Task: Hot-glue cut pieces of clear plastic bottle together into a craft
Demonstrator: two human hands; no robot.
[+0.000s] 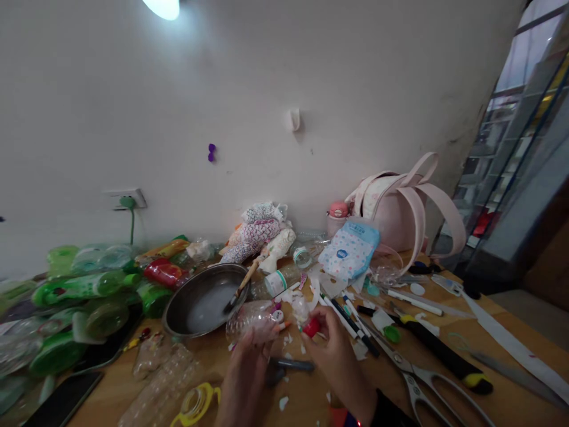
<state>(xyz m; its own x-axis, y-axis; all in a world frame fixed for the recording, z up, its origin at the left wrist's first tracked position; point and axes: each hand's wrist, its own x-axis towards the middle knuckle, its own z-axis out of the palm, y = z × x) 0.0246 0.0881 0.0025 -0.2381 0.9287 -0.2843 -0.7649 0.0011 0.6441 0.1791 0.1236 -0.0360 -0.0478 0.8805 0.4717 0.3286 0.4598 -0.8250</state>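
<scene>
My left hand (249,370) is closed around a clear crumpled plastic bottle (253,317) lying on the wooden table (448,391). My right hand (333,350) pinches the bottle's red cap end (312,327) with its fingertips. Both hands work close together at the table's front middle. A dark marker (291,365) lies just under the hands among white scraps.
A metal bowl (202,302) with a brush stands behind the left hand. Green plastic bottles (80,296) pile up at left. Large scissors (427,379), a knife (444,353) and pens (351,320) lie at right. A pink bag (400,207) stands against the wall. A phone (62,400) lies front left.
</scene>
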